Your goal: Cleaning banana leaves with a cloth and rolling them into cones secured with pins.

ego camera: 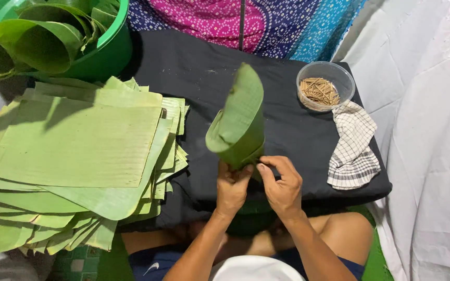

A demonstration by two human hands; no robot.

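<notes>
Hands meet at the base of a rolled banana leaf cone point(238, 125), seen from the head camera. The left hand point(231, 190) closes its fingers around the lower fold, and the right hand point(283, 188) pinches the overlapping edge beside it, so both grip the cone above the black cloth point(194, 73). Judging from this, the fold holds best if the overlap is kept tight and flat near the point. A stack of cut leaves point(74, 151) lies to the left, near a green tub point(111, 44) of rolled leaves. 1 clear bowl of small sticks point(323, 88) and a checked rag point(353, 148) sit to the right, with white sheeting point(433, 130) beyond.
</notes>
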